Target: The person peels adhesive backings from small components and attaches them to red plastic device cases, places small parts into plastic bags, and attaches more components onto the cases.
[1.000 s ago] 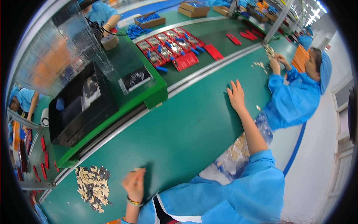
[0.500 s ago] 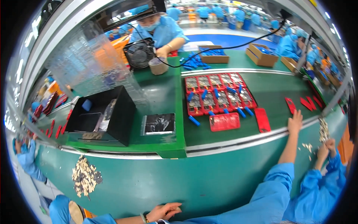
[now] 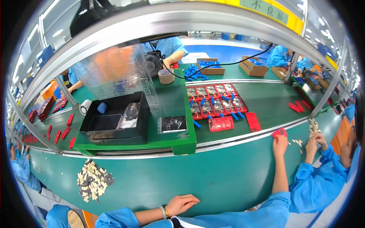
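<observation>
My right hand (image 3: 280, 146) is stretched over the front rail of the belt at the right. Its fingers are closed on a red plastic casing (image 3: 279, 132), partly covered by the hand. Low in the middle, my left hand (image 3: 183, 204) rests over the green table (image 3: 213, 167), its fingers bent and pressed together; whatever they may hold is hidden. Left of my right hand, on the belt, lie a red casing (image 3: 253, 121), another under clear wrap (image 3: 221, 124), and rows of red casings with metallic parts (image 3: 211, 91), with blue strips (image 3: 234, 116) on and beside them.
A pile of small cream and dark pieces (image 3: 92, 180) lies at left. A black bin (image 3: 140, 125) stands on a green platform (image 3: 190, 146). At right, a co-worker's hands (image 3: 311, 148) handle small pale pieces (image 3: 314, 127). A metal frame (image 3: 182, 17) crosses above.
My right hand has drawn back towards me and left, taking a red casing from the belt. My left hand has moved slightly right and up. The view has tilted upward.
</observation>
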Demonstrator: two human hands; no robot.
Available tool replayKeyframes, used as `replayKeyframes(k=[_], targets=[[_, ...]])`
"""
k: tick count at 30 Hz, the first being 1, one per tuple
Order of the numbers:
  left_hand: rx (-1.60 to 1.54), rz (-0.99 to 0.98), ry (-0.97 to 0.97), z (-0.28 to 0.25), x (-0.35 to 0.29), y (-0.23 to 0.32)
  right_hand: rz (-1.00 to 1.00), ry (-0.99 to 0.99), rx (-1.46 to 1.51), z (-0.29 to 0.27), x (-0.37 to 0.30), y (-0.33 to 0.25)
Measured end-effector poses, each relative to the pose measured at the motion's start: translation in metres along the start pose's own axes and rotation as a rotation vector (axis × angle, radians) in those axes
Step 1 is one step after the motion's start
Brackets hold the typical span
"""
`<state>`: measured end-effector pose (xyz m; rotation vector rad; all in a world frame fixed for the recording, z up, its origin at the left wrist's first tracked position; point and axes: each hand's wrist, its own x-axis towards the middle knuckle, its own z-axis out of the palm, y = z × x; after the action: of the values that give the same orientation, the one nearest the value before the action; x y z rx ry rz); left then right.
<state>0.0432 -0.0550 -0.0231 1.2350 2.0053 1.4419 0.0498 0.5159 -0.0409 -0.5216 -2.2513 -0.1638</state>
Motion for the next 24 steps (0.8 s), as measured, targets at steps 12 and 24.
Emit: replayKeyframes(k=[12, 24], targets=[[-0.694, -0.275, 0.117, -0.097, -0.084, 0.012, -0.431, -0.432, 0.671, -0.212, -0.187, -0.388], [-0.319, -0.209, 0.668, -0.131, -0.176, 0.022, -0.281, -0.836, 1.378, -0.228, -0.126, -0.560]])
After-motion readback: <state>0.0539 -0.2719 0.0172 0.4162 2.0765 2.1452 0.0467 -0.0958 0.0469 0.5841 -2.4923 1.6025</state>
